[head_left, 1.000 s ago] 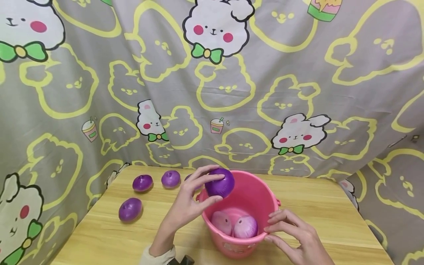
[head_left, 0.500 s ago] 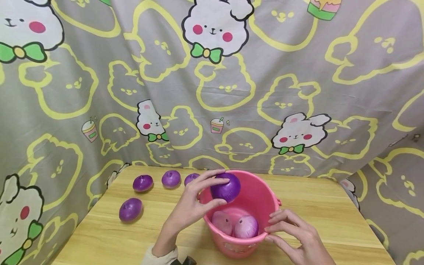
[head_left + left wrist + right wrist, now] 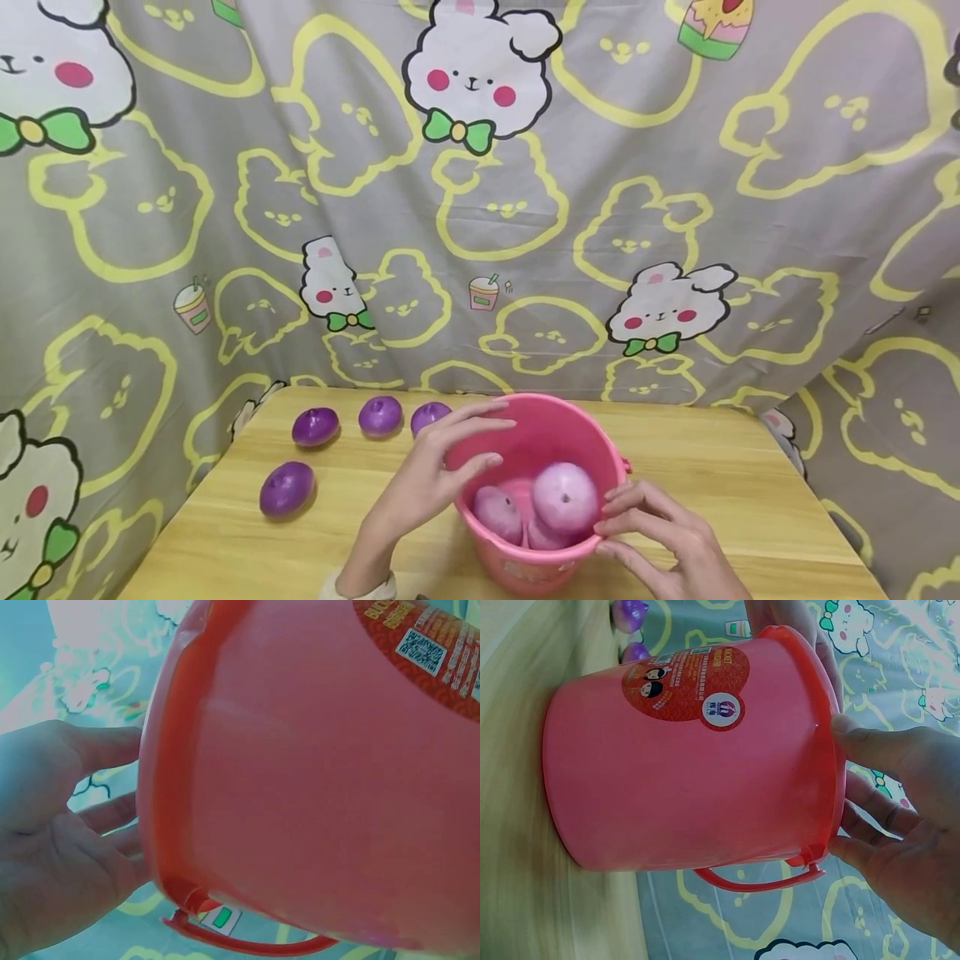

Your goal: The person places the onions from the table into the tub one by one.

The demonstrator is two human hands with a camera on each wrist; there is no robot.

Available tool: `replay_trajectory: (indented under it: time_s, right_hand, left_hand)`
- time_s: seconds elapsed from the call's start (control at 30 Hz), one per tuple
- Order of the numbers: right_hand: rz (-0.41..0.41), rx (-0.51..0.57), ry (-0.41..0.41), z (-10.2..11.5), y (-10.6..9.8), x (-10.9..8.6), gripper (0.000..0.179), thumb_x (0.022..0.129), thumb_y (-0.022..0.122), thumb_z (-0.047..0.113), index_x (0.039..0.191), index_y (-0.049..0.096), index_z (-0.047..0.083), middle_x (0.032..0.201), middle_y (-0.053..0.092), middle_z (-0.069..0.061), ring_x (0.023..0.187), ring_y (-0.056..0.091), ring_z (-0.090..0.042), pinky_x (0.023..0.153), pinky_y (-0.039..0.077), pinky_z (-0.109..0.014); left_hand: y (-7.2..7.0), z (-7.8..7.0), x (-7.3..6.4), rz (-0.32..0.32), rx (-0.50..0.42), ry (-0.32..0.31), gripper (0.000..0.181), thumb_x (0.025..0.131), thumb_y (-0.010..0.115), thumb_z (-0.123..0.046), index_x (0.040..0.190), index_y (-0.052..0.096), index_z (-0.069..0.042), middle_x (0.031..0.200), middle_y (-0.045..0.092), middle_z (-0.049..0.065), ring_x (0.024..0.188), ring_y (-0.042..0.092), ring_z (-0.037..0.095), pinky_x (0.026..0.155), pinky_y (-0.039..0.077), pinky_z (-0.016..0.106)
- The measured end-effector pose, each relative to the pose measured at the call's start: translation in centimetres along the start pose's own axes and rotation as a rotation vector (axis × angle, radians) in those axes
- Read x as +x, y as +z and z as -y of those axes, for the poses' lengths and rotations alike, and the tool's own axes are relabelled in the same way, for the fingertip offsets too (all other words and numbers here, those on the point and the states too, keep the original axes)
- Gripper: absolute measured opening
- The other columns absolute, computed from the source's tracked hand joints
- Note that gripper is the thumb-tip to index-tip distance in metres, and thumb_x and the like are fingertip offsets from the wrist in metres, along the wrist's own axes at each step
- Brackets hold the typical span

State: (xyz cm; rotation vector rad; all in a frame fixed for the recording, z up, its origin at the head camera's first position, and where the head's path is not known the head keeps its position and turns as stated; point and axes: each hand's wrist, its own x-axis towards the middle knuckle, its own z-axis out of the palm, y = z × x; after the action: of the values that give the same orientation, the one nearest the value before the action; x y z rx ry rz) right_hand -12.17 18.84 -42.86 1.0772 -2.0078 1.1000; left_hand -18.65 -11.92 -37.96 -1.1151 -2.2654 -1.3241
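A pink bucket (image 3: 551,429) stands upright on the wooden table (image 3: 360,542). Inside lie three purple onions: one on top (image 3: 566,496), one at the left (image 3: 498,515), and one mostly covered by the top one. My left hand (image 3: 423,479) is over the bucket's left rim, fingers spread and holding nothing. On the right side my right hand (image 3: 678,537) pinches the rim; in the right wrist view its thumb (image 3: 870,742) lies on the outside of the wall, fingers across the rim. The bucket's handle (image 3: 761,883) hangs down.
Left of the bucket are more purple onions: a near one (image 3: 287,489), a dark one (image 3: 316,427), a paler one (image 3: 380,416) and one (image 3: 430,417) partly behind my left hand. A grey cartoon-print curtain (image 3: 420,225) encloses the table's back and sides.
My left hand has let go of the onion it held above the bucket; that onion now rests on the others inside. My right hand stays on the rim. The head view has shifted slightly.
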Motion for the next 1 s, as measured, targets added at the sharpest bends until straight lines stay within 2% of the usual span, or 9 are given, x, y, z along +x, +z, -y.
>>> replay_trajectory:
  time_s: [0.17, 0.3, 0.6, 0.77, 0.9, 1.0]
  right_hand:
    - [-0.015, 0.017, -0.055, -0.2, 0.5, -0.3, 0.024, 0.083, 0.087, 0.017, 0.104, 0.076, 0.019, 0.111, 0.066, -0.002, 0.108, 0.062, -0.015, 0.103, 0.047, -0.016]
    - [-0.027, 0.006, -0.055, -0.3, 0.5, -0.4, 0.022, 0.083, 0.087, 0.017, 0.102, 0.076, 0.020, 0.111, 0.067, -0.001, 0.108, 0.063, -0.014, 0.102, 0.047, -0.016]
    - [0.002, -0.037, 0.020, -0.2, 0.1, -0.1, 0.036, 0.074, 0.092, 0.012, 0.103, 0.076, 0.024, 0.112, 0.067, 0.003, 0.108, 0.063, -0.014, 0.102, 0.047, -0.016]
    - [0.018, -0.061, 0.072, 0.2, -0.1, -0.2, 0.044, 0.068, 0.095, 0.007, 0.102, 0.076, 0.027, 0.113, 0.067, 0.006, 0.107, 0.064, -0.014, 0.100, 0.047, -0.014]
    - [0.016, -0.055, 0.062, 0.2, -0.1, -0.1, 0.043, 0.070, 0.094, 0.008, 0.104, 0.076, 0.027, 0.112, 0.067, 0.005, 0.108, 0.063, -0.013, 0.101, 0.047, -0.014]
    - [0.015, -0.048, 0.053, 0.1, -0.1, 0.0, 0.041, 0.072, 0.093, 0.011, 0.106, 0.076, 0.026, 0.113, 0.067, 0.005, 0.110, 0.062, -0.012, 0.103, 0.046, -0.015]
  left_hand:
    - [-0.5, 0.2, -0.6, -0.031, -0.008, -0.001, 0.031, 0.099, 0.071, -0.022, 0.129, 0.071, -0.023, 0.141, 0.061, -0.004, 0.134, 0.054, 0.020, 0.111, 0.047, 0.040]
    - [-0.9, 0.4, -0.6, -0.071, -0.012, 0.003, 0.031, 0.098, 0.072, -0.015, 0.128, 0.071, -0.022, 0.136, 0.065, -0.001, 0.131, 0.057, 0.019, 0.106, 0.050, 0.040]
    - [-2.4, 1.2, -0.5, -0.173, 0.019, -0.021, 0.030, 0.095, 0.073, -0.004, 0.124, 0.073, -0.013, 0.128, 0.068, -0.002, 0.126, 0.060, 0.018, 0.109, 0.048, 0.038]
    - [-3.0, 1.6, -0.7, -0.214, 0.052, -0.035, 0.029, 0.095, 0.073, -0.006, 0.123, 0.073, -0.015, 0.127, 0.068, -0.004, 0.124, 0.061, 0.019, 0.109, 0.048, 0.038]
    - [-3.4, 2.2, -0.7, -0.229, 0.051, -0.039, 0.027, 0.097, 0.071, -0.009, 0.124, 0.073, -0.015, 0.127, 0.068, -0.003, 0.123, 0.061, 0.019, 0.109, 0.048, 0.035]
    - [-3.6, 2.8, -0.8, -0.240, 0.047, -0.034, 0.029, 0.096, 0.071, -0.005, 0.124, 0.072, -0.012, 0.127, 0.068, 0.001, 0.122, 0.062, 0.020, 0.109, 0.048, 0.032]
